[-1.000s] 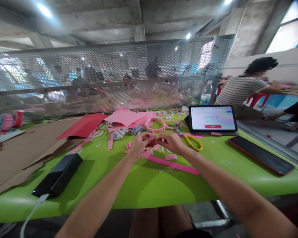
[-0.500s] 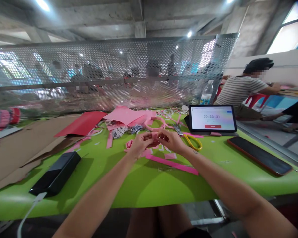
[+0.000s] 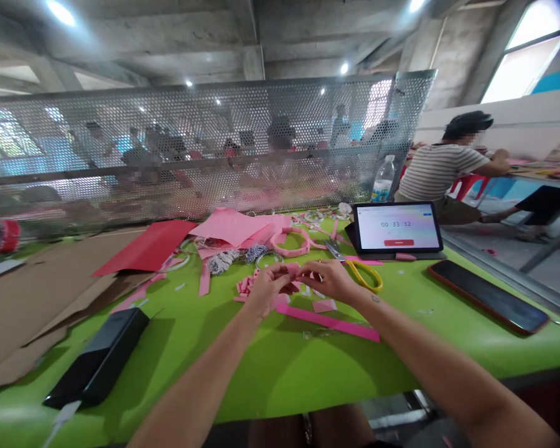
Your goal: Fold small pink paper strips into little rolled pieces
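Between my hands, above the green table, is a small piece of pink paper (image 3: 292,269). My left hand (image 3: 271,286) is closed on its left side, thumb and fingers pinching it. At its right edge my right hand (image 3: 327,278) is closed too, the fingertips pressed together against the paper. A heap of small folded pink pieces (image 3: 245,286) lies just left of my left hand. Under my right hand runs a bright pink strip (image 3: 331,323), with a small pink rectangle (image 3: 325,305) beside it. Yellow-handled scissors (image 3: 364,277) lie right of my right hand.
Pink sheets (image 3: 231,227), a red sheet (image 3: 147,247), bundled string (image 3: 223,262) and a pink ring (image 3: 290,241) lie at the back. Cardboard (image 3: 51,298) and a black power bank (image 3: 100,358) are left. A tablet (image 3: 397,227), bottle (image 3: 382,179) and phone (image 3: 488,295) stand right. A person (image 3: 441,165) sits beyond.
The view has shifted slightly, so most things sit a little lower and the left side further left. My right hand has moved slightly away from my left; both still hold the pink paper.
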{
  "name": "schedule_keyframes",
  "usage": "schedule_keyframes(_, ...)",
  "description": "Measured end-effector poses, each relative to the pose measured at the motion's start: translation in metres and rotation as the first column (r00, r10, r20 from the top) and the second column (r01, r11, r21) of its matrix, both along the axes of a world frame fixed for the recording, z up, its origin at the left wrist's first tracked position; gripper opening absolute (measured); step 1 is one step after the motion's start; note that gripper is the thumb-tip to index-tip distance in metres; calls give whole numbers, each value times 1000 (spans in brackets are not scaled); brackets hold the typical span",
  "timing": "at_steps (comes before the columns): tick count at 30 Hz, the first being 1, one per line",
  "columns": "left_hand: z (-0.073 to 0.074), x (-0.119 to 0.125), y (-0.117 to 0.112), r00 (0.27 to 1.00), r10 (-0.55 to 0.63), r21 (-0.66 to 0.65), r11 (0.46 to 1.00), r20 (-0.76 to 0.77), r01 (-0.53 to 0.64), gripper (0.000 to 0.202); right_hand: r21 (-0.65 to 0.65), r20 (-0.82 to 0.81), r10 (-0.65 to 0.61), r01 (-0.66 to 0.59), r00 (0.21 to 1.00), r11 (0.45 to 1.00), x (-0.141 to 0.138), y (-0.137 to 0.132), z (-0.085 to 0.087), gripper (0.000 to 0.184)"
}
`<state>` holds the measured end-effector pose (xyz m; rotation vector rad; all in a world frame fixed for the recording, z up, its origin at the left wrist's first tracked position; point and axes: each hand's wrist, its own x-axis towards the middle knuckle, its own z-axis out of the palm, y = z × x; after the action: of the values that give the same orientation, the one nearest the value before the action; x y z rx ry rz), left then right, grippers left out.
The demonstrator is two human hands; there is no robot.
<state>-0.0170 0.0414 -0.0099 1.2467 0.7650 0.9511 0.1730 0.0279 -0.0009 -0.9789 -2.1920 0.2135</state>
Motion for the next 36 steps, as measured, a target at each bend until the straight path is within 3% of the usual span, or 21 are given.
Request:
schedule_keyframes(7, 1, 5, -7, 1000, -4, -23, 1000, 10, 4, 14, -177, -223, -35, -5, 974, 984, -7, -2, -10, 21)
schedule_keyframes(12, 3, 7, -10, 998, -40, -42, 998, 44, 42, 14, -239, -296, -51, -23, 954, 971, -9, -5, -10, 19)
schedule_keyframes(18, 1, 5, -8, 999, -47, -15, 999, 17, 47, 17, -231, -325, -44, -34, 945, 972, -13, -3, -15, 11)
schedule_keyframes(22, 0, 5, -7, 999, -40, -56, 998, 27, 42, 17, -197, -245, -71, 22, 967, 980, -13, -2, -17, 11)
schedule_keyframes(30, -2, 6, -10, 998, -53, -118, 991, 16, 55, 15, -182, -165, -48, 17, 985, 983, -7, -3, -15, 16)
schedule_keyframes(36, 0, 5, -11, 999, -47, -63, 997, 17, 48, 16, -79, -181, -11, -3, 983, 997, -5, -3, -11, 14)
